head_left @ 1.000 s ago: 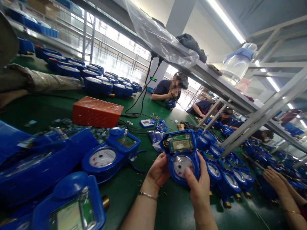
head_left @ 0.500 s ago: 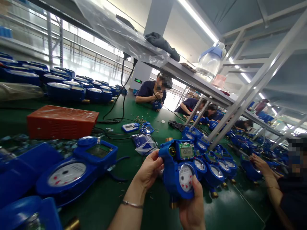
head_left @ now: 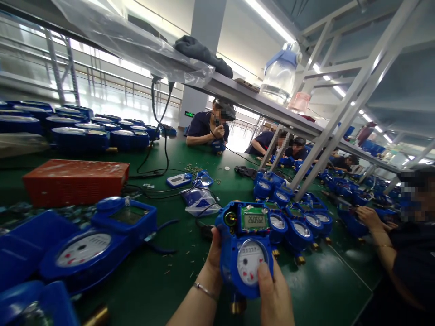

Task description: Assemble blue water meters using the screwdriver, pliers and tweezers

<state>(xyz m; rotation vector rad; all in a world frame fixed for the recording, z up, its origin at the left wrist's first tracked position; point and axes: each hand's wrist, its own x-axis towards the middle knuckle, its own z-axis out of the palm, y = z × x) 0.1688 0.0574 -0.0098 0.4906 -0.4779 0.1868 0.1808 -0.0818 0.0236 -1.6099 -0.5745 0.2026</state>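
Note:
A blue water meter (head_left: pixel 227 267) is held upright between my two hands, over the green tabletop. Its upper housing is uncovered, so a green circuit board with a lit digit display shows above the round white dial. Along the meter's left side my left hand (head_left: pixel 213 253) is wrapped, most of its fingers hidden behind the body. My right hand (head_left: pixel 273 285) grips the lower right, its thumb on the dial's edge and the other fingers out of sight. A brass fitting (head_left: pixel 238 306) sticks out at the bottom.
Several meters stand right (head_left: pixel 301 230) and far left (head_left: pixel 78 138). One lies tilted at near left (head_left: pixel 84 249). An orange box (head_left: pixel 76 181), cables, a plastic bag (head_left: pixel 200 201) and small screws (head_left: pixel 195 168) lie around. A metal shelf (head_left: pixel 238 93) crosses above. A co-worker's hand (head_left: pixel 369 217) works at right.
The meter has come lower and turned to face me more squarely. My left hand has moved from its upper corner down around its side. The view has shifted slightly.

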